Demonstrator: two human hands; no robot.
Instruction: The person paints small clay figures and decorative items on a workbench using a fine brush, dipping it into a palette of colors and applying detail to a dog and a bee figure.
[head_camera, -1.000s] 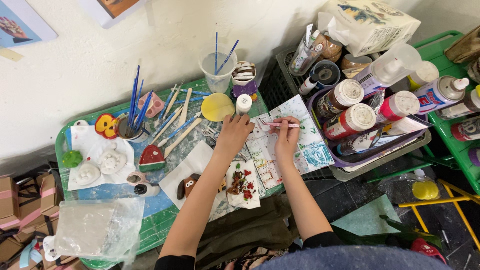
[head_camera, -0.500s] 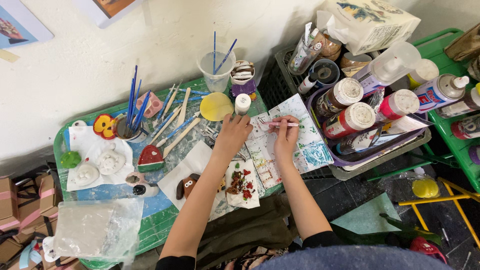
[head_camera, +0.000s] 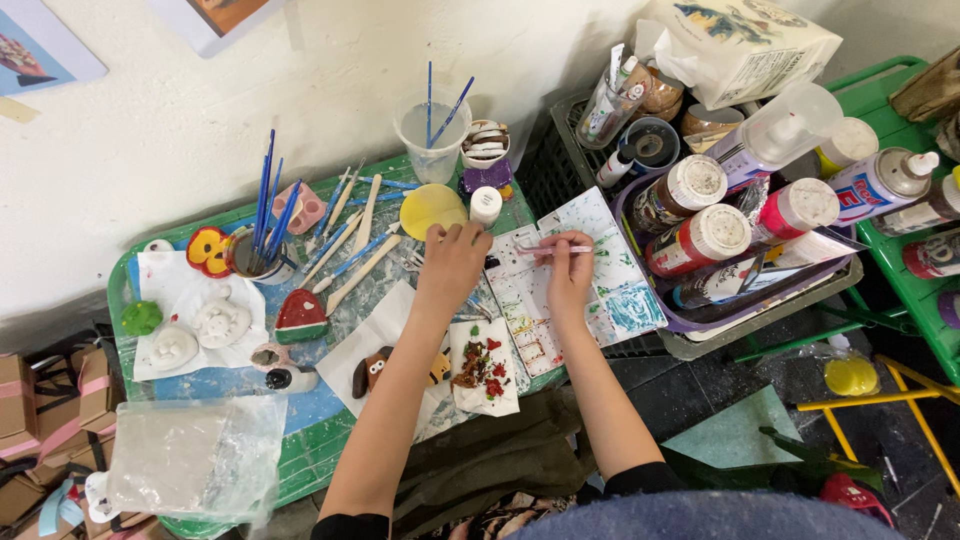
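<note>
My right hand (head_camera: 568, 268) grips a thin pink-handled paintbrush (head_camera: 552, 249), held sideways over a paint-stained white paper palette (head_camera: 600, 285). My left hand (head_camera: 454, 262) reaches across the green table (head_camera: 300, 455); its fingers are curled near a yellow round dish (head_camera: 431, 208) and a small white bottle (head_camera: 486, 204). What it holds is hidden. Below my arms lie a brown dog-shaped clay piece (head_camera: 372, 368) and a white piece with red and green specks (head_camera: 484, 365).
A jar of blue brushes (head_camera: 258, 255), loose sculpting tools (head_camera: 350, 245) and a clear water cup (head_camera: 432, 128) stand at the back. White clay figures (head_camera: 200, 325) and a watermelon slice piece (head_camera: 301, 313) lie left. A tray of paint bottles (head_camera: 740, 215) sits right. A plastic bag (head_camera: 195, 455) covers the near left corner.
My left hand has crept slightly toward the white bottle. The right hand with the brush has barely moved.
</note>
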